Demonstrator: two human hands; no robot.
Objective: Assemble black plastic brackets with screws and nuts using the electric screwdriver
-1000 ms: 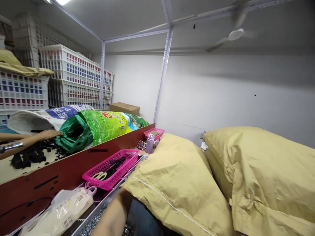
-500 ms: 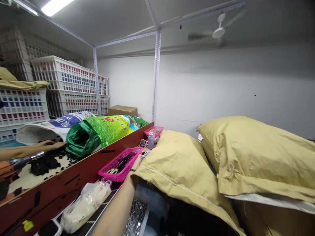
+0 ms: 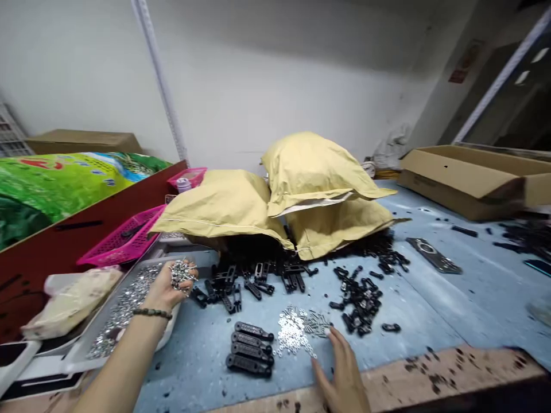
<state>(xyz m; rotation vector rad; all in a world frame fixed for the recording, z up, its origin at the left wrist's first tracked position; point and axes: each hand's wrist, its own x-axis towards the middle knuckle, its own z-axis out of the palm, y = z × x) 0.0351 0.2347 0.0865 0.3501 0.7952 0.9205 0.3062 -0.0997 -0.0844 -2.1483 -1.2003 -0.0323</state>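
My left hand (image 3: pixel 166 289), palm up, cups a heap of small silver screws (image 3: pixel 182 275) beside a white tray (image 3: pixel 77 358) of similar shiny metal pieces. On its wrist is a beaded bracelet. Over the front of the blue table, my right hand (image 3: pixel 340 376) has its thumb and fingers apart and holds nothing. Its fingertips are close to a pile of silver washers (image 3: pixel 293 330) and a small pile of metal pins or screws (image 3: pixel 316 323). Left of the washers, several black ribbed plastic bars (image 3: pixel 249 350) lie stacked in a row.
Yellow sacks (image 3: pixel 228 201) stand at the back, with loose black parts (image 3: pixel 361 301) before them. A pink basket (image 3: pixel 124 238) and a plastic-wrapped bundle (image 3: pixel 73 301) are at left, along a red board (image 3: pixel 107 212). An open cardboard box (image 3: pixel 460 178) stands right.
The view has swung right and down to the table. My left hand, earlier reaching behind the sack, now shows with a handful of screws. My right hand has come into view.
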